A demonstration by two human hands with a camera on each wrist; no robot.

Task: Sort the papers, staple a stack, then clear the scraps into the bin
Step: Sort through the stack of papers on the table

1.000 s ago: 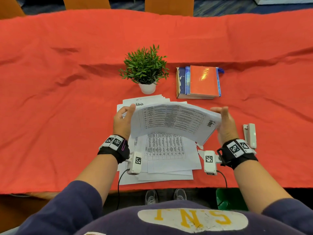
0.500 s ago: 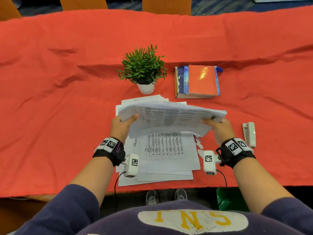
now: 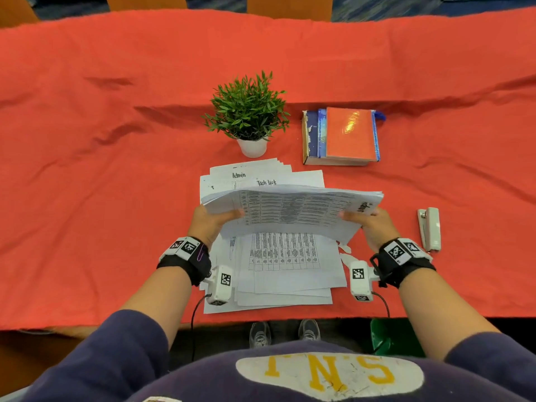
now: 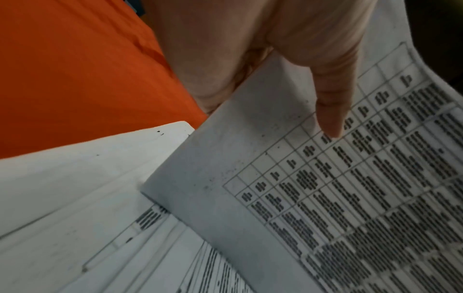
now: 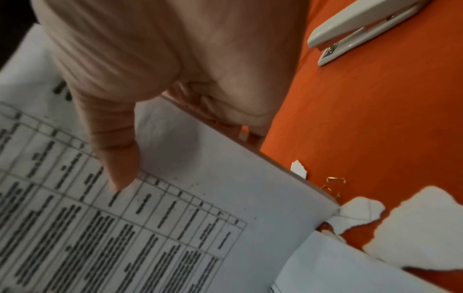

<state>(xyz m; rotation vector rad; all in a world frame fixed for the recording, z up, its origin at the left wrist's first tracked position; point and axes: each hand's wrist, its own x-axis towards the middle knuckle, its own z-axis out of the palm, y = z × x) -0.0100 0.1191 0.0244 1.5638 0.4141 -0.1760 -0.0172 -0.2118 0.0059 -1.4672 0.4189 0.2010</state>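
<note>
Both hands hold a stack of printed table sheets (image 3: 293, 208) nearly flat above the table. My left hand (image 3: 213, 223) grips its left edge, thumb on top (image 4: 330, 111), fingers underneath. My right hand (image 3: 369, 224) grips the right edge the same way, thumb (image 5: 117, 158) on the print. Below lie more loose papers (image 3: 285, 271), some headed "Admin" (image 3: 239, 174) and "Task list". A white stapler (image 3: 429, 229) (image 5: 360, 29) lies to the right. Torn paper scraps (image 5: 413, 228) (image 3: 345, 250) and loose staples (image 5: 334, 185) lie by the pile's right edge.
A potted green plant (image 3: 249, 114) stands behind the papers, with a pile of books (image 3: 342, 137) to its right. The red tablecloth (image 3: 101, 198) is rumpled. A green bin (image 3: 388, 335) sits on the floor under the table's near edge, right of my shoes.
The held stack has tipped from facing me to lying almost flat and has dropped lower over the pile; both thumbs have closed down onto its top.
</note>
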